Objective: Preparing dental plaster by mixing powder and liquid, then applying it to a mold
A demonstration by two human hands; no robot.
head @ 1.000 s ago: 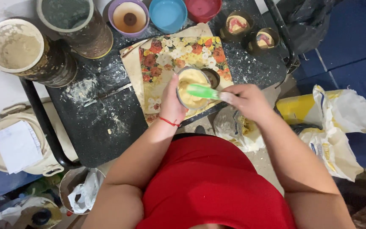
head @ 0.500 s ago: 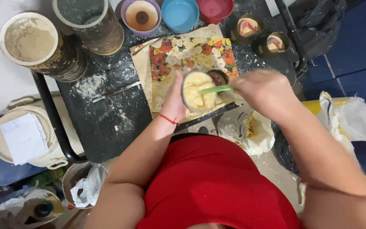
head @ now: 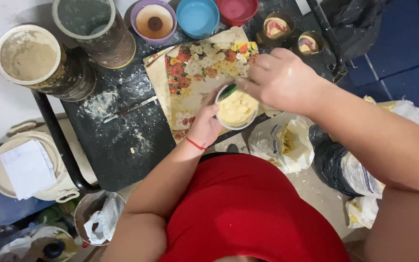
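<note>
One head-worn camera looks steeply down, close above the dark table point(head: 122, 145), with the person's torso just below it in view.

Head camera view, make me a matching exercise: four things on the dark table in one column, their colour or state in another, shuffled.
1. small round cup held in the left hand
2. plastic bowl at the far edge
3. large round tub at far left
4. mat under the cup

a. flowered
b. holds beige powder
c. blue
d. holds pale yellow paste

Pairs: 1-d, 2-c, 3-b, 4-a
</note>
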